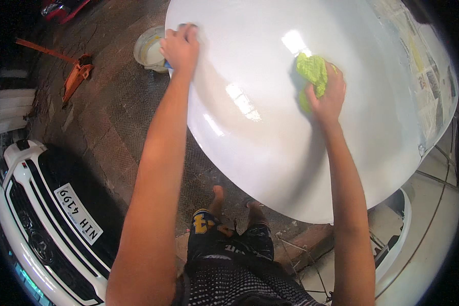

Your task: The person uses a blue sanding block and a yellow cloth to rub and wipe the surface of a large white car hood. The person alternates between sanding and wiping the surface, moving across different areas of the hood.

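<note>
A large, glossy white curved panel [270, 153], like a car hood, spreads out in front of me. My right hand [332, 97] grips a crumpled yellow-green cloth [312, 70] against or just above its surface; contact is hard to make out. At the panel's far left edge, my left hand [181, 50] is closed with bent fingers. A bit of something dark shows at those fingertips, too little to name. Just beyond that edge, below the left hand, stands a bucket [143, 51] with whitish liquid in it, partly hidden by the panel.
Newspaper [428, 86] covers the panel's right border. An orange jack-like tool [78, 74] with a long handle lies on the dark, textured floor at left. A white car front [18, 204] with a black grille stands at lower left. My bare feet are below the panel's near edge.
</note>
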`<state>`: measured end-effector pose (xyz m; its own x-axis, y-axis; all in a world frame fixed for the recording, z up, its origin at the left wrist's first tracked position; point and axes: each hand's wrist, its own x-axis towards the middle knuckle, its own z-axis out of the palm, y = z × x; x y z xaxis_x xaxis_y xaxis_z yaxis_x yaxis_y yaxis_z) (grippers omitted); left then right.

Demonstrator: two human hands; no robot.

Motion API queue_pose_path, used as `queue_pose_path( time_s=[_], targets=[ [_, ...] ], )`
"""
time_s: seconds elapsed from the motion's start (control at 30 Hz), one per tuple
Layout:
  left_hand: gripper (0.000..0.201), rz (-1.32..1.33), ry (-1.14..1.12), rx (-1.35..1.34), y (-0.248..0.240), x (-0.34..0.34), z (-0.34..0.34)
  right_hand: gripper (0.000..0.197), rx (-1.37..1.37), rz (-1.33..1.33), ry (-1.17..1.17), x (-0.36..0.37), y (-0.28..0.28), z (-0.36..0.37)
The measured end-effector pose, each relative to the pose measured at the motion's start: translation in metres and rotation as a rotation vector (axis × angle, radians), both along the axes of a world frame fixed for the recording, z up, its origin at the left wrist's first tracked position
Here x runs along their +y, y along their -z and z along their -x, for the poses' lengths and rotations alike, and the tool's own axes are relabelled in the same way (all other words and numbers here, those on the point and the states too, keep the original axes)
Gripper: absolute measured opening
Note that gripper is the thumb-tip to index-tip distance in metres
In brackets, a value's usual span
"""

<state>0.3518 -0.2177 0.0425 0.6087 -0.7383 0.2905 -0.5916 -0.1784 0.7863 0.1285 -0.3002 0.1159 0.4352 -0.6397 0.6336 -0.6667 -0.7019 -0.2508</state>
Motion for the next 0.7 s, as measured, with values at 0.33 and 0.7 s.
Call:
queue_pose_path(
  time_s=[0.33, 0.7],
  targets=[
    [0.045, -0.051, 0.157, -0.49, 0.001, -0.067, -0.066, 0.068, 0.036, -0.021, 0.062, -0.004, 0.005, 0.018],
    [0.04, 0.384, 0.047, 1.438, -0.032, 0.081, -0.088, 0.07, 0.134, 0.079, 0.192, -0.008, 0.001, 0.005]
  ],
)
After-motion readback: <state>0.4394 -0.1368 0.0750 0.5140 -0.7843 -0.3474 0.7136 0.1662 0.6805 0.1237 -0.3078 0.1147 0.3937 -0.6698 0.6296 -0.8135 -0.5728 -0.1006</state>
